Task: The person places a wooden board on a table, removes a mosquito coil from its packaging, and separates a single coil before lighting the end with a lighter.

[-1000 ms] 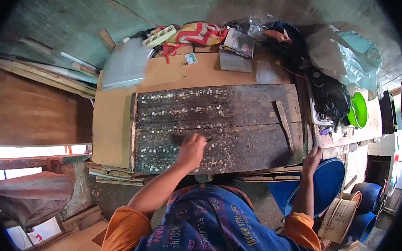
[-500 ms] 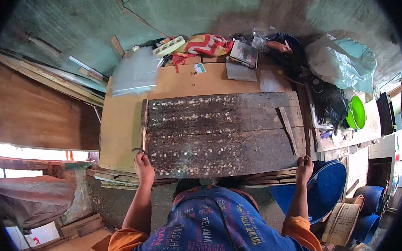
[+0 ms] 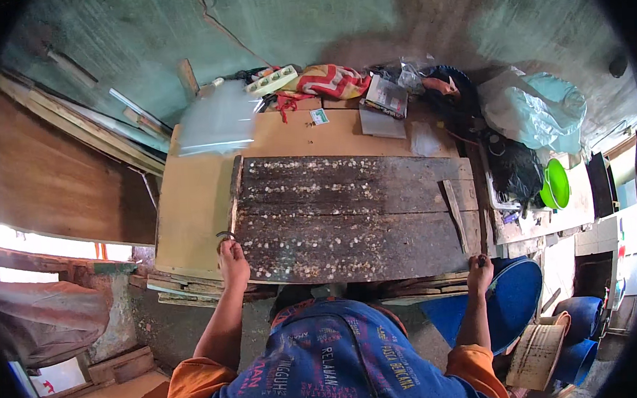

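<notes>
Beyond the left fingers (image 3: 228, 246) arcs a strip (image 3: 225, 233).

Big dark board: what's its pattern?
The board has rows of whitish spots, mostly on its left; head view shows it.

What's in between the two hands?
In the head view, the dark board, dotted with pale bits, lies between the left hand and right hand; a thin wooden strip sits on its right side.
</notes>
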